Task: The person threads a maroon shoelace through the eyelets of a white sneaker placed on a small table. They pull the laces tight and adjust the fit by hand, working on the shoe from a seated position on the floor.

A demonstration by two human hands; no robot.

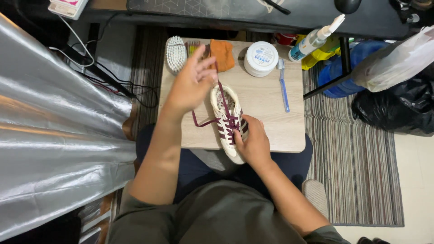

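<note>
A cream sneaker [224, 101] with dark maroon stripes lies on a small light wooden table [271, 117], its toe toward me. A maroon shoelace [222, 97] runs up from its eyelets. My left hand [192, 83] is raised over the heel end and pinches the lace taut. Over the front of the sneaker, my right hand [253, 142] grips it by the laced part. A loose loop of lace hangs to the left of the sneaker.
At the table's far edge lie a white scrub brush [176, 54], an orange cloth [223, 54], a round white tub [261, 58] and a blue toothbrush [283, 88]. A spray bottle [314, 39] stands beyond. Silver sheeting [54, 135] fills the left; bags [393, 90] sit at right.
</note>
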